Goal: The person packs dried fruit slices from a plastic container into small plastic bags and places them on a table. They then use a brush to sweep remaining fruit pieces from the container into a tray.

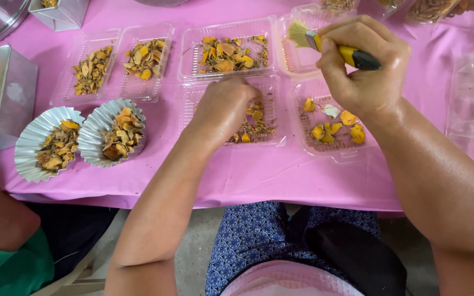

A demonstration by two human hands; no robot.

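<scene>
Pink cloth (259, 175) covers the table, and along its left edge sit a metal tin (1, 93) and two fluted foil cups (45, 142) heaped with dried yellow-orange slices, with clear plastic trays of the same slices behind them. Toward the middle of the near edge, the left hand (223, 107) dips into a clear tray (264, 140), fingers bunched and curled downward among the slices (256, 127); whether it actually pinches a piece I cannot tell, since the fingertips are hidden. Farther right, the right hand (360, 66) is clenched around a small brush (325, 44) with a yellow-and-black handle, bristles pointing left, held above another tray (330, 153) of larger pieces. These light trays could skid or tip if the reaching hand drags on a rim, scattering slices over the cloth.
</scene>
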